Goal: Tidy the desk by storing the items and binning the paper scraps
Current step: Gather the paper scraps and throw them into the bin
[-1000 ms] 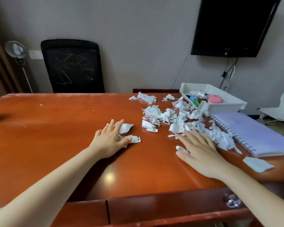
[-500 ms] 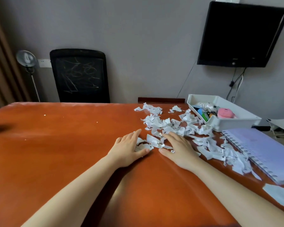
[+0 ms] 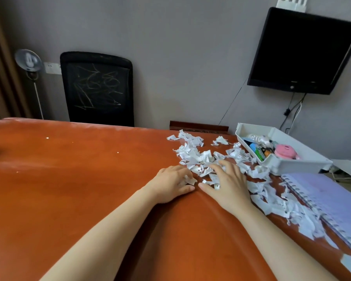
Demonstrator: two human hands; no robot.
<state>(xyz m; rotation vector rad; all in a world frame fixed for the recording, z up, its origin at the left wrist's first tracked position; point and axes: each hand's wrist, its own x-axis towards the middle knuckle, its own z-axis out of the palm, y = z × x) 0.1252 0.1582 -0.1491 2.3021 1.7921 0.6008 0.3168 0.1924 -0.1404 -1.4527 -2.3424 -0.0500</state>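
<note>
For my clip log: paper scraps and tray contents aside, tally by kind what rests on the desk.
Tray: 1
Notebook: 1
Hands: 2, left hand and right hand
Paper scraps: not counted
Total: 4

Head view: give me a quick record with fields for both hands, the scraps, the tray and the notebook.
left hand: fingers curled onto paper scraps at the pile's near edge
right hand: fingers spread, pressing flat on the scraps, beside the left hand
paper scraps: strewn over the right part of the desk, trailing along the notebook's spiral edge
tray: white, far right, holds small items including a pink item
notebook: purple, spiral-bound, flat on the desk, outside the tray
bin: not in view
</note>
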